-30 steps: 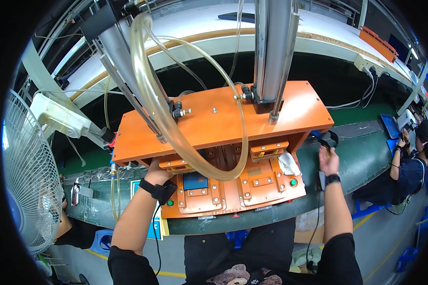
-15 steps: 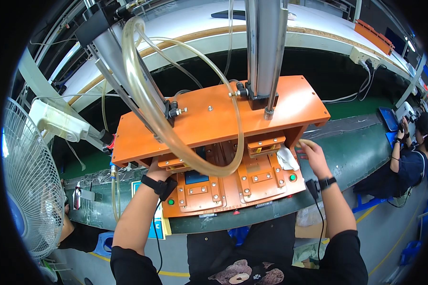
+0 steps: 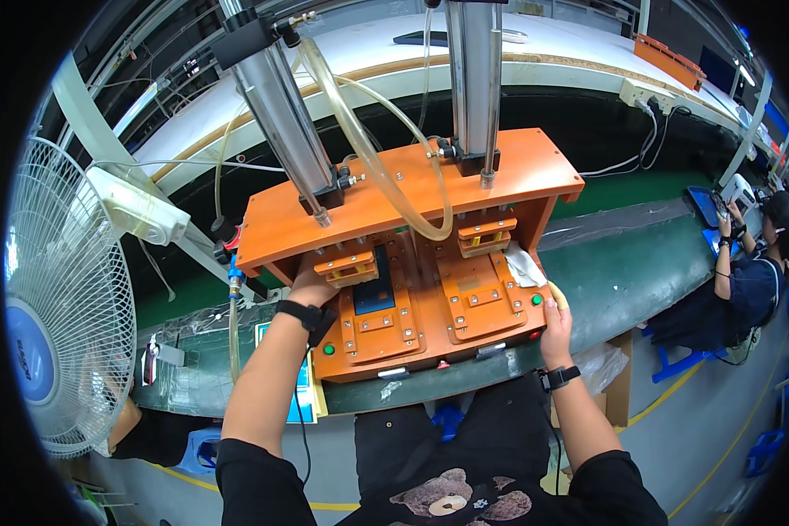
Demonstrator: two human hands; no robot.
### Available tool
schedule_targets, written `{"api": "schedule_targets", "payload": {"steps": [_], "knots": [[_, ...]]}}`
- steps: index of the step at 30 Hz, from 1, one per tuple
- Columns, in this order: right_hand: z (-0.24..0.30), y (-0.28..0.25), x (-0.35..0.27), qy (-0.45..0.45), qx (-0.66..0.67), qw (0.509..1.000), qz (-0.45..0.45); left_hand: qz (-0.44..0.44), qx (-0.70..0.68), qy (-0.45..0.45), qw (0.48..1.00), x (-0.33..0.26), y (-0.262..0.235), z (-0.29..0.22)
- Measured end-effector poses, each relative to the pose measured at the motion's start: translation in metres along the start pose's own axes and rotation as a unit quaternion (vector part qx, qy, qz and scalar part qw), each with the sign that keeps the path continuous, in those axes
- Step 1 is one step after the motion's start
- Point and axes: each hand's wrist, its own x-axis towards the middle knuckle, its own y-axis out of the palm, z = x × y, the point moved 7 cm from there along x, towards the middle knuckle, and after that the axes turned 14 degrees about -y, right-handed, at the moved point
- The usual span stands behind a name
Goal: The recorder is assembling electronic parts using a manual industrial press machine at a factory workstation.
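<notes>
An orange two-station press (image 3: pixel 394 175) with two metal cylinders stands before me on the green bench. My left hand (image 3: pixel 310 286) reaches under its top plate at the left station, beside the left pressing block (image 3: pixel 345 265); the fingers are hidden there. A dark flat rectangular piece (image 3: pixel 374 289) lies in the left fixture. My right hand (image 3: pixel 556 324) is at the right edge of the press base, its fingers stretched upward and a yellowish covering seeming to be on one. Near it are a green button (image 3: pixel 536 300) and a crumpled white cloth (image 3: pixel 523 266). The right fixture (image 3: pixel 478 294) shows no piece.
A clear hose (image 3: pixel 359 131) loops over the press. At the left stand a white fan (image 3: pixel 66 307) and another green button (image 3: pixel 329 349). The green bench (image 3: pixel 640 254) curves right, where another person (image 3: pixel 754 272) sits. Behind runs a white shelf (image 3: pixel 570 44).
My right hand has moved down and nearer, to the right edge of the base. The left hand stays under the top plate. The whole view has shifted somewhat.
</notes>
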Motion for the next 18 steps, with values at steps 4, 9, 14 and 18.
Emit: {"api": "schedule_targets", "payload": {"steps": [4, 9, 14, 18], "knots": [[0.001, -0.007, -0.002, -0.037, -0.014, 0.999, -0.015, 0.223, -0.193, -0.151, 0.944, -0.027, -0.023, -0.031], [-0.010, -0.003, -0.004, -0.026, 0.001, 1.000, -0.016, 0.005, -0.257, -0.084, 0.963, -0.057, -0.046, -0.013], [-0.006, -0.004, -0.006, -0.029, -0.029, 0.999, -0.016, 0.003, -0.346, -0.076, 0.935, -0.134, -0.081, -0.004], [-0.013, -0.007, -0.009, -0.005, -0.034, 0.998, -0.044, -0.115, -0.267, -0.174, 0.941, -0.228, -0.068, 0.046]]}}
